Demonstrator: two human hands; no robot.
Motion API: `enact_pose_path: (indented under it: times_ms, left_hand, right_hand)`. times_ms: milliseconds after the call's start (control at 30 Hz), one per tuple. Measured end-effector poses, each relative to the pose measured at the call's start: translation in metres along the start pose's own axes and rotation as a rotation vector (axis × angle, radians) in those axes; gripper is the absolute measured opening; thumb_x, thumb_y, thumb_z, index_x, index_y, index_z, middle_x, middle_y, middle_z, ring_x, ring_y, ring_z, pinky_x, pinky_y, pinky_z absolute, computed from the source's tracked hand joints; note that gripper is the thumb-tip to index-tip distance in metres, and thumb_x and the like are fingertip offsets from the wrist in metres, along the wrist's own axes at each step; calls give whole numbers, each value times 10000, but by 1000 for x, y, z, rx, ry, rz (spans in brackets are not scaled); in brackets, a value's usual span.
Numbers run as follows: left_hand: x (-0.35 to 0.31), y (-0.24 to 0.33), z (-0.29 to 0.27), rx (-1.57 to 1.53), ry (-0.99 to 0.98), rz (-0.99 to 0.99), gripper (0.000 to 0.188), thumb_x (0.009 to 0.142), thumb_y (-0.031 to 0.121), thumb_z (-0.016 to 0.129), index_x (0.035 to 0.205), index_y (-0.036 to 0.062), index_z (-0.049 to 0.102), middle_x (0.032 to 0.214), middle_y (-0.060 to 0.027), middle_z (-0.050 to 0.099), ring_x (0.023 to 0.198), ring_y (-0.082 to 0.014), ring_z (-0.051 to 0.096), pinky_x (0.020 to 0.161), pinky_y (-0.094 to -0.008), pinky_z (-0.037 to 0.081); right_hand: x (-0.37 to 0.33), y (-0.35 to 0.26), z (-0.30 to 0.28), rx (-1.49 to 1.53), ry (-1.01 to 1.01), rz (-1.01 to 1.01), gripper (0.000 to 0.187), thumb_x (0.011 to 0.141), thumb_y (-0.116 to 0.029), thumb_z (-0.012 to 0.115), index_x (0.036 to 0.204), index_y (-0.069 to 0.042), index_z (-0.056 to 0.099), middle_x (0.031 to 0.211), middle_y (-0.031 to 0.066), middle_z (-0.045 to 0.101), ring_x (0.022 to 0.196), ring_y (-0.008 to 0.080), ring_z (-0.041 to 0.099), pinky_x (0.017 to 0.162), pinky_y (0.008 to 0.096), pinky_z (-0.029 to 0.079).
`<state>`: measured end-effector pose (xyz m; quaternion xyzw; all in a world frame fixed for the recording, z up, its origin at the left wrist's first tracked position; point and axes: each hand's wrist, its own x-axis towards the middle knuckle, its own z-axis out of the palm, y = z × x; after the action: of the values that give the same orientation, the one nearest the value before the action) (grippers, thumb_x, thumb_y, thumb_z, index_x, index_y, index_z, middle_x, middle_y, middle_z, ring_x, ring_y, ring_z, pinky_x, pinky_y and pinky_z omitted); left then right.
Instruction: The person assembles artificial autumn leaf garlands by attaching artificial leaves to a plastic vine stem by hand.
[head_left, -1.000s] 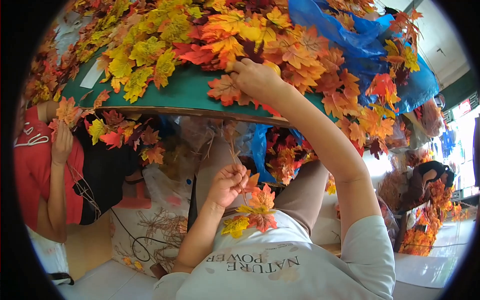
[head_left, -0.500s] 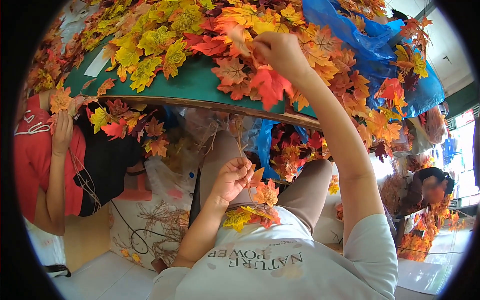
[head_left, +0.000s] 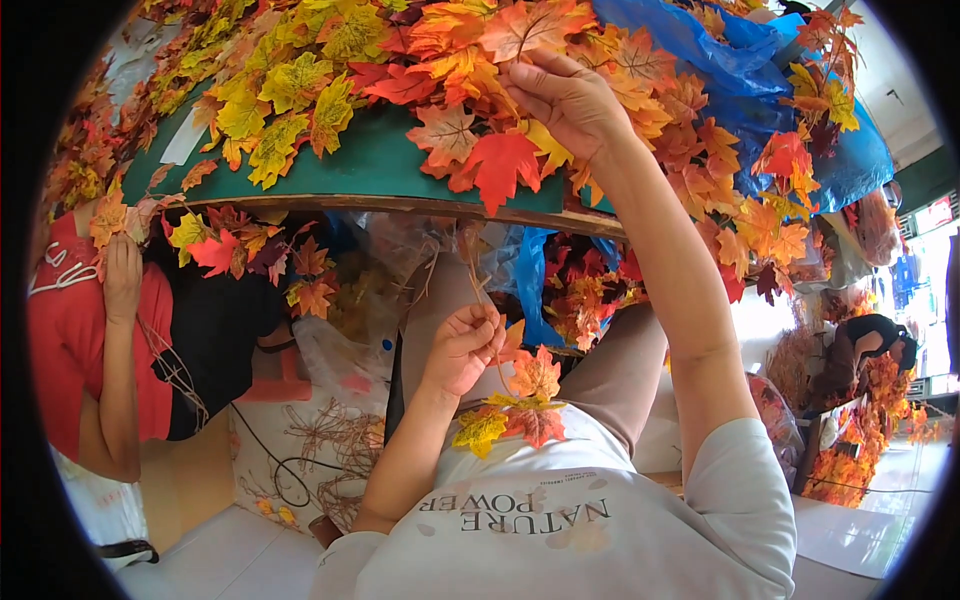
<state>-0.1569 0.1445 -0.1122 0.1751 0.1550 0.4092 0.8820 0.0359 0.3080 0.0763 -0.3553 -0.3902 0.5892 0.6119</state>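
While left hand (head_left: 462, 345) pinches leaf garland (head_left: 520, 400), right hand (head_left: 565, 95) grasps table leaves (head_left: 470, 150).

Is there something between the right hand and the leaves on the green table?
Nothing visible does. The right hand already lies on the pile of artificial leaves on the green table, fingers touching an orange leaf. The left hand is lower, holding a leaf garland over the lap.

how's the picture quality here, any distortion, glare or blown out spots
Head view: strong fisheye, so the green table edge bows and a black ring frames the picture; the far right by the doorway is washed out; under the table lies in shade; the right hand on the leaves and the left hand look sharp.
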Motion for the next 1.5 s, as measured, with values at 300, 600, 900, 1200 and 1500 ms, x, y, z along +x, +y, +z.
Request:
enact_pose_path:
  times_ms: [300,600,900,1200,1500]
  left_hand:
    - [7,10,76,220,154,319,253,813,-33,593,1055,5,530,802,-54,592,656,-132,595,582,-231,476]
    - [24,-21,102,356,96,219,233,782,-82,590,997,-27,520,813,-114,629,661,-155,619,617,-245,512]
    - [32,-38,110,490,128,123,203,782,-87,587,970,-37,527,806,-107,628,651,-159,622,621,-251,519]
    - [35,-40,107,494,157,106,195,784,-70,594,964,-35,528,780,-100,631,642,-151,624,594,-237,510]
    - [39,-44,101,439,185,143,206,776,-67,598,968,-35,533,766,-102,643,617,-140,624,572,-214,498]
  right_hand:
    - [-143,59,-16,439,175,23,148,826,-2,573,973,-20,572,899,54,626,791,140,618,714,236,526]
    - [-207,93,-43,881,374,228,158,850,-49,548,997,-92,510,926,107,629,678,168,580,547,272,458]
    - [-219,99,-62,900,334,195,163,819,-60,588,961,-107,522,873,38,629,704,108,571,519,195,397]
    - [-217,96,-56,859,515,213,171,814,-55,601,955,-107,521,847,16,620,682,93,562,518,192,395]
    - [-218,108,-49,747,557,96,193,819,-42,604,999,-85,547,844,15,612,663,71,530,540,187,413]
